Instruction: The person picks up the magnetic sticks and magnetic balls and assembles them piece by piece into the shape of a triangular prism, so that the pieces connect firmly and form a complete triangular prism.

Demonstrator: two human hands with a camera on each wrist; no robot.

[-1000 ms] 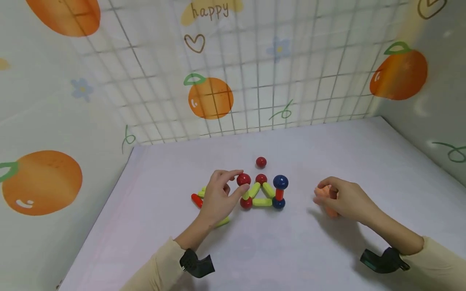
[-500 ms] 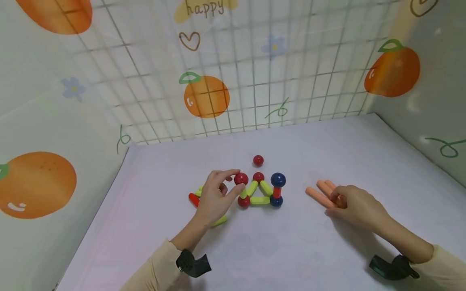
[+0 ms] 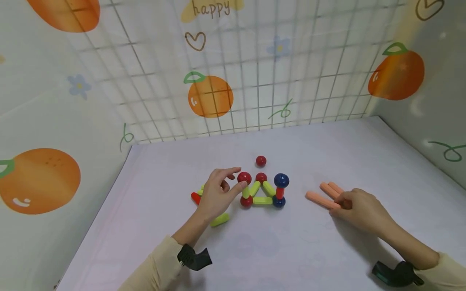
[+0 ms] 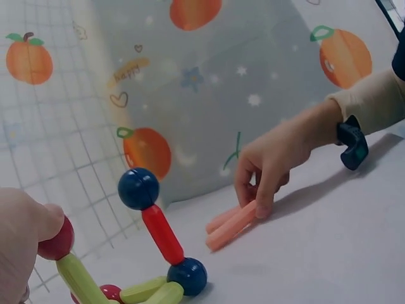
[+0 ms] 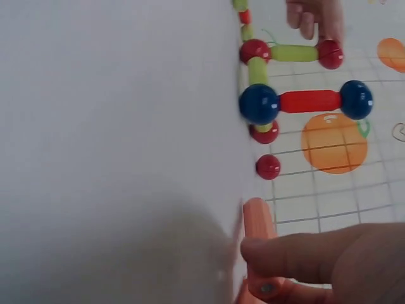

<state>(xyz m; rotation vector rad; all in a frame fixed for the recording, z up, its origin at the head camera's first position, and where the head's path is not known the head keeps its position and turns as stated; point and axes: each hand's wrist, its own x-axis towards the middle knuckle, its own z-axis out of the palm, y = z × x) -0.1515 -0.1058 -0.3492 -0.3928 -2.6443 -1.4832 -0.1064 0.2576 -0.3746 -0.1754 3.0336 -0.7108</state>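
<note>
Since a second ago, we see the right hand (image 3: 364, 211) has shifted rightward, and the peach sticks (image 3: 321, 199), bunched under it then, now lie spread on the table (image 3: 273, 252). It pinches the front stick, as far as we can judge past its fingers. The left hand (image 3: 217, 195) pinches the red ball (image 3: 244, 178) atop an upright green stick (image 3: 246, 192).

The pale tabletop (image 3: 291, 250) bears peach sticks (image 3: 329, 190), a frame (image 3: 262, 201) — a red ball (image 3: 260, 161).

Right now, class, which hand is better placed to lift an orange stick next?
Likely the right hand: it pinches an orange stick, while the left hand touches the upper red ball.
</note>
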